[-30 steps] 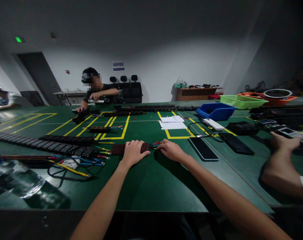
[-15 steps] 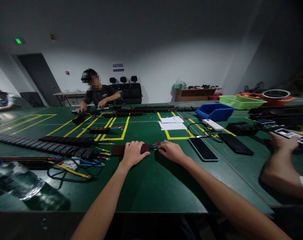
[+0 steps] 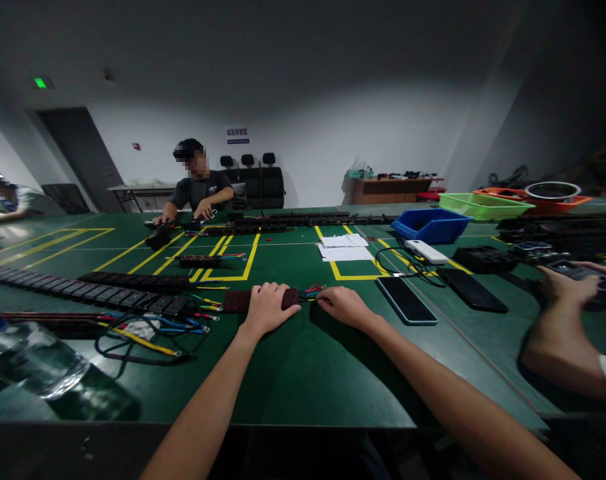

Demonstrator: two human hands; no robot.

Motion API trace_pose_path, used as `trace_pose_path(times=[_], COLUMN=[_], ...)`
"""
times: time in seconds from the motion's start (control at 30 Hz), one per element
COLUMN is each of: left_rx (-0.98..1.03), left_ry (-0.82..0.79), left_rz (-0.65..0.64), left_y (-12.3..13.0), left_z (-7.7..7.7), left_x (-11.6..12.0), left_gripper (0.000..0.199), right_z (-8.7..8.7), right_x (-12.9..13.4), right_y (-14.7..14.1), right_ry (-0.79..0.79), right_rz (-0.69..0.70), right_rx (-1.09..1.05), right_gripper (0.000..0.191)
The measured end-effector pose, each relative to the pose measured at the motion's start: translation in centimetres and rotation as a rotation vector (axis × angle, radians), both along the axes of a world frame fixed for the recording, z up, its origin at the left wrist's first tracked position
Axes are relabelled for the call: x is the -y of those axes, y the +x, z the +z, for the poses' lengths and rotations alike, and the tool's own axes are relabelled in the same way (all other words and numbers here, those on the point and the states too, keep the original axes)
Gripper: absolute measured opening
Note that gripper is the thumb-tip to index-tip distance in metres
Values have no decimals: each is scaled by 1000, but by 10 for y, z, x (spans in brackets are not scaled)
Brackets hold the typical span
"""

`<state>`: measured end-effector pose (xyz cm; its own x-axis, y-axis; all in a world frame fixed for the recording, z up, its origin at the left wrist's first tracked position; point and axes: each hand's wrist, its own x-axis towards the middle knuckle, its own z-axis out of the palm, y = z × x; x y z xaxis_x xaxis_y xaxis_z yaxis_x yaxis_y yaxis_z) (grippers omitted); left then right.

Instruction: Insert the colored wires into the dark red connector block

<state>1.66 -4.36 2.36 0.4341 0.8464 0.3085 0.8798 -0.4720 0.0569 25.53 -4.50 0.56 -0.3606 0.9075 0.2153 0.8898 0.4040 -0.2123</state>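
Note:
A dark red, flat block lies on the green table, with thin coloured wires coming out of its right end. Draped over the block is my left hand, its fingers on the far side and its thumb along the near edge, gripping it. My right hand pinches the wires a short way right of the block; its fingertips partly hide the wire ends. Just left of the block lie loose wires with ring terminals.
A plastic bottle and long black strips lie at left. To the right are a phone, a black slab, a cable and a blue bin. Another person's hand holds a device at far right; a co-worker sits opposite.
My hands keep nearly the same place, the right one shifting very slightly on the wires. The co-worker opposite has shifted a little to the right. The device at far right has turned darker.

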Motion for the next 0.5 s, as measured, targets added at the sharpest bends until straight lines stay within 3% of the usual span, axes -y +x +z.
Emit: trace_pose_path(times=[0.13, 0.3, 0.4, 0.5], left_rx=[1, 76, 114, 131], left_ry=[13, 88, 131, 144], left_rz=[-11, 11, 20, 29], left_y=[1, 0, -1, -1], left_z=[1, 7, 10, 12], left_x=[1, 2, 3, 4], left_gripper=[56, 58, 56, 55], right_z=[4, 8, 6, 5], right_x=[4, 1, -6, -11], right_y=[-1, 2, 4, 1], right_ry=[131, 328, 271, -48], right_rz=[-76, -298, -365, -324], right_rx=[-84, -510, -764, -1103], right_gripper=[27, 29, 42, 53])
